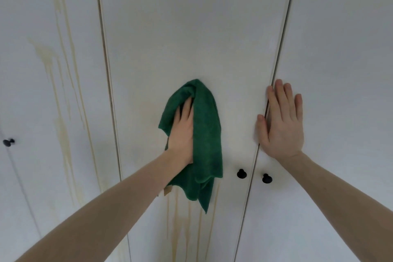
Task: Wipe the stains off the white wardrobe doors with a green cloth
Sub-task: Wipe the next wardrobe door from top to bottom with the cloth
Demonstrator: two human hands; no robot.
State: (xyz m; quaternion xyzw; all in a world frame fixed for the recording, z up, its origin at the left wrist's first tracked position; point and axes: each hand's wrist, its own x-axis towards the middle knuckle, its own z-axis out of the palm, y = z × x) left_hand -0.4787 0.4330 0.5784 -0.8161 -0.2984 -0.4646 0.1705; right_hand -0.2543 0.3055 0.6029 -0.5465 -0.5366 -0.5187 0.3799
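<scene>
**Soft, even light with wide-angle bending**

Light is diffuse and cool, moderately bright, with no glare on the doors (191, 27). Faint soft shadows sit beside the cloth (204, 134) and under the knobs (241, 174), so the source is perhaps above and behind the camera. Door seams bow outward toward the edges. The picture is slightly soft throughout, and the forearms at the bottom corners blur most.

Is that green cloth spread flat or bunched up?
Bunched: the green cloth hangs in folds from the left hand against the door.
</scene>
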